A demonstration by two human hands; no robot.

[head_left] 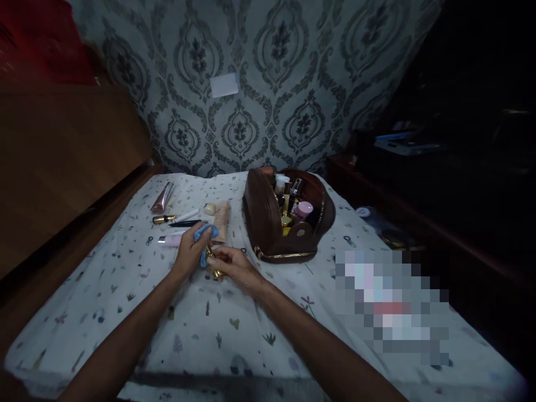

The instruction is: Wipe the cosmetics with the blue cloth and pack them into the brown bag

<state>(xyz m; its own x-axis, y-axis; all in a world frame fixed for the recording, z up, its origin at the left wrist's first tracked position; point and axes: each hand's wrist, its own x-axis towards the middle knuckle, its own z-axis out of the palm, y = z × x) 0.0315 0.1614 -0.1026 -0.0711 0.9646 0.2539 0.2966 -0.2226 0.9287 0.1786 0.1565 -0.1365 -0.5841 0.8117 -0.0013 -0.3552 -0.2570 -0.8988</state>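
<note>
My left hand (189,250) is closed on a blue cloth (213,230), part of which hangs down by the fingers. In my right hand (238,269), the fingers pinch a small shiny gold cosmetic item (216,273), and the cloth touches it; its exact kind is hard to make out. Just beyond the hands lie a beige squeeze tube (223,215), a round cream-coloured piece (210,209), a black pencil (186,224), a white pen-like stick (188,214) and a black-and-gold tube (164,219). A pale pink tube (170,240) is partly hidden behind my left hand.
An open brown cosmetics bag (263,215) stands right of the hands, holding several bottles and a pink-lidded jar (304,209). A rose-coloured tube (164,196) lies at the far left. A blurred-out patch (389,307) covers the right side of the patterned sheet (201,340).
</note>
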